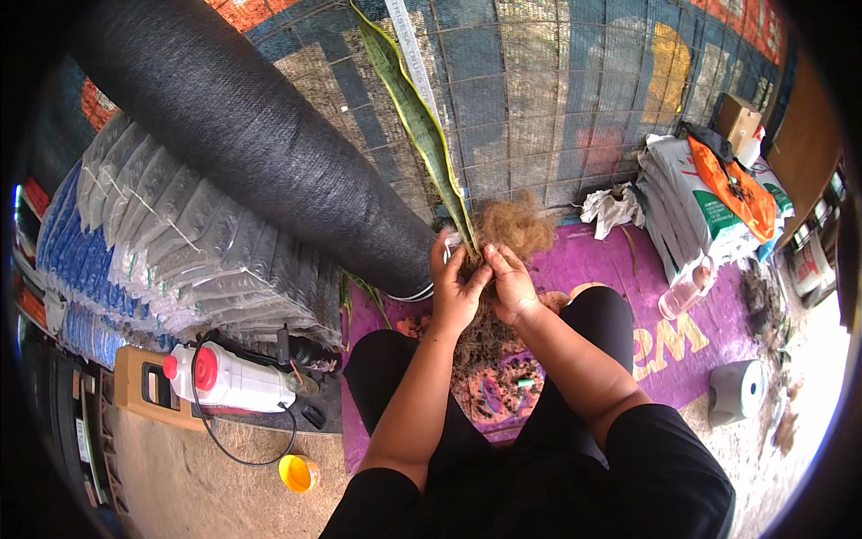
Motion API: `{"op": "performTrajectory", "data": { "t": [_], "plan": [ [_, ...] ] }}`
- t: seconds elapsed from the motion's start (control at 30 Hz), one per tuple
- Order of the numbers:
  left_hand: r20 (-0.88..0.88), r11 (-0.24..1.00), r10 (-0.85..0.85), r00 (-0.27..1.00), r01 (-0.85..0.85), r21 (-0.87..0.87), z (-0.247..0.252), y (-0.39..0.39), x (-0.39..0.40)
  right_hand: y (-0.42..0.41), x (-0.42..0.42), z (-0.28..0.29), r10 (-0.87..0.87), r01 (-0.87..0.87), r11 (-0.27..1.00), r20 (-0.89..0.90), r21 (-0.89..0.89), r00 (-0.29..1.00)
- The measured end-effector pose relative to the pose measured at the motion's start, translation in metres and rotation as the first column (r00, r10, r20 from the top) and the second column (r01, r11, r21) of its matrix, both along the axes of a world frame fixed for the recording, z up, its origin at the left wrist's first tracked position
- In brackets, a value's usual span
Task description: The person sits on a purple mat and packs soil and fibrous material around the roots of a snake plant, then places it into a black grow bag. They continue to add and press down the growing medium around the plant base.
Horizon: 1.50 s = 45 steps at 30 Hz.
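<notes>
My left hand and my right hand meet at the base of a snake plant. Its long green leaf with yellow edges stands upright, leaning up and to the left. Both hands pinch the plant's base between thumbs and fingers. Below them hangs a tangle of dark roots, partly hidden by my wrists. Loose dark soil and bits lie on a purple printed sheet between my knees. Just beyond my right hand sits a clump of brown fibre.
A thick roll of black netting slants in from the upper left, beside stacked plastic-wrapped packs. A white sprayer tank and a yellow cup are at left. Stacked sacks, a clear bottle and a grey stool are at right.
</notes>
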<state>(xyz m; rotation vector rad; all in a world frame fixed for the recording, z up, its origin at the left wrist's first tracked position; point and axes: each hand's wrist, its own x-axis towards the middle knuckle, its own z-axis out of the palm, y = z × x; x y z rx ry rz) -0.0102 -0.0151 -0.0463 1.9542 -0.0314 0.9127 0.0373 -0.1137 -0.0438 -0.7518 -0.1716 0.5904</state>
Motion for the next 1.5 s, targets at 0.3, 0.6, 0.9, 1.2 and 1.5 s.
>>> {"op": "performTrajectory", "data": {
  "t": [0.3, 0.6, 0.9, 1.2, 1.5],
  "plan": [
    [0.017, 0.885, -0.078, 0.997, 0.077, -0.459, -0.013, -0.004, 0.001, -0.001, -0.006, 0.010, 0.126, -0.124, 0.979, 0.001, 0.163, 0.992],
    [0.071, 0.984, -0.044, 0.996, 0.055, -0.170, -0.004, -0.006, -0.002, -0.005, 0.000, -0.005, 0.096, -0.102, 0.986, 0.049, 0.136, 0.994],
    [0.057, 0.992, -0.122, 0.991, 0.121, 0.017, 0.003, 0.006, -0.002, -0.010, 0.004, 0.010, 0.236, -0.230, 0.969, -0.059, 0.091, 0.970],
    [0.097, 0.992, 0.014, 0.995, -0.002, -0.129, 0.006, -0.034, -0.005, -0.001, -0.010, 0.005, -0.067, 0.068, 0.984, 0.011, -0.164, 0.998],
    [-0.015, 0.972, 0.073, 0.997, -0.074, -0.224, -0.020, -0.026, 0.002, 0.008, 0.003, -0.042, -0.152, 0.344, 0.871, 0.474, -0.350, 0.867]
  ]
}}
